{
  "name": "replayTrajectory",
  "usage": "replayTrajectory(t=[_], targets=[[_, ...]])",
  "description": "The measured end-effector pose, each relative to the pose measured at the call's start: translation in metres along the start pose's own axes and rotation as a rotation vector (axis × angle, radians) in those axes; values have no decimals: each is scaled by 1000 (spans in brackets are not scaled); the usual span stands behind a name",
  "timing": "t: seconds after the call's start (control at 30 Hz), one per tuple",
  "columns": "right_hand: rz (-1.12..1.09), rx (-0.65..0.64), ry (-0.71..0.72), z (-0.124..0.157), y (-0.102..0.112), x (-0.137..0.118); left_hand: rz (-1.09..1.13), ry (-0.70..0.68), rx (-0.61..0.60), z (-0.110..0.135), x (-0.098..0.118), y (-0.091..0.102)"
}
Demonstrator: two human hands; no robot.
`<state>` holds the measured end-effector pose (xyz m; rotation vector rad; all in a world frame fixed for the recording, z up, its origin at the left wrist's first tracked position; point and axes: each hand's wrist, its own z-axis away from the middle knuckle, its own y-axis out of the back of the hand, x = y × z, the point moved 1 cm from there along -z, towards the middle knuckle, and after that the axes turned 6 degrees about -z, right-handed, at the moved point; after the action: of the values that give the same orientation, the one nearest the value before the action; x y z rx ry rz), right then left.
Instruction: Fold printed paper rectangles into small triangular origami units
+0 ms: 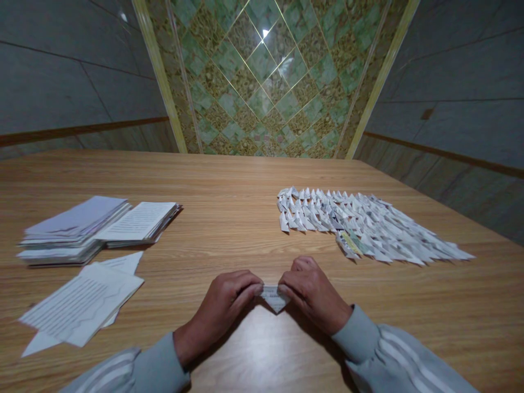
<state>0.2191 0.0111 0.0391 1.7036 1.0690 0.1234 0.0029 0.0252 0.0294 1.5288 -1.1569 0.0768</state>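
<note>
A small folded paper piece [275, 298] with a downward point lies on the wooden table [229, 218] near the front edge. My left hand [223, 308] presses on its left end with curled fingers. My right hand [313, 295] pinches its right end, fingers bent over it. Both hands meet at the piece and hide most of it. Grey sleeves with white stripes cover both forearms.
Rows of many small folded paper pieces [360, 226] lie to the right, beyond my right hand. At the left stand stacks of printed paper sheets [94, 226]. Loose printed sheets [82, 305] lie nearer, at the front left. A tiled wall rises behind the table.
</note>
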Motion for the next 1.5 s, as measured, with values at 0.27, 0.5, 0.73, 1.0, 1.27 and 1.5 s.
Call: replayTrajectory(t=[0.27, 0.5, 0.73, 1.0, 1.27, 1.5], targets=[[-45, -2, -33, 1, 0, 9, 200, 194, 11, -2, -1, 3], [-116, -3, -120, 5, 5, 24, 285, 305, 35, -5, -10, 7], [-140, 59, -228, 2, 21, 29, 288, 323, 42, -6, -11, 8], [-369, -116, -178, -1, 5, -2, 226, 243, -74, -5, -1, 4], [-360, 126, -415, -2, -1, -2, 67, 175, 108, 6, 12, -2], [-533, 77, -416, 0, -9, -13, 95, 143, 22, 7, 23, -17]])
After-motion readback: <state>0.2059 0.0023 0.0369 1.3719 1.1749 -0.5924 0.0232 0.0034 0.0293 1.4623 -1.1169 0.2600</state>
